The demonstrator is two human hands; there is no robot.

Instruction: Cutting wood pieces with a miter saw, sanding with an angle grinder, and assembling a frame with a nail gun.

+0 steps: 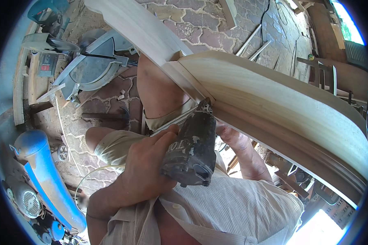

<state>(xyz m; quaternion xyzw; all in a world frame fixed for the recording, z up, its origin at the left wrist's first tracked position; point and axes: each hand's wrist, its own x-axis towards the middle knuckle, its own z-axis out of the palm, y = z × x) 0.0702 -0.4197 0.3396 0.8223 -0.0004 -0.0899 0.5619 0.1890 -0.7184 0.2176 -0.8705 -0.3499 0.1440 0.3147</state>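
Note:
My left hand (151,149) is closed around a worn black nail gun (194,143), its handle hidden behind the body and my fingers. The gun's nose meets the inner corner of a pale wooden frame (270,85), where a wide curved board joins a long rail. Under the lower rail, my right hand (235,139) is closed against the frame; the gun and the wood cover most of its fingers. Another long pale board (139,26) runs from that corner to the upper left, over my bent leg.
A miter saw (92,63) stands on the paved floor at the upper left. Below it lies a hammer (106,116). A blue compressor tank (49,175) is at the lower left, with a thin hose (84,179) near my left forearm. Metal bars (249,41) lie at the far side.

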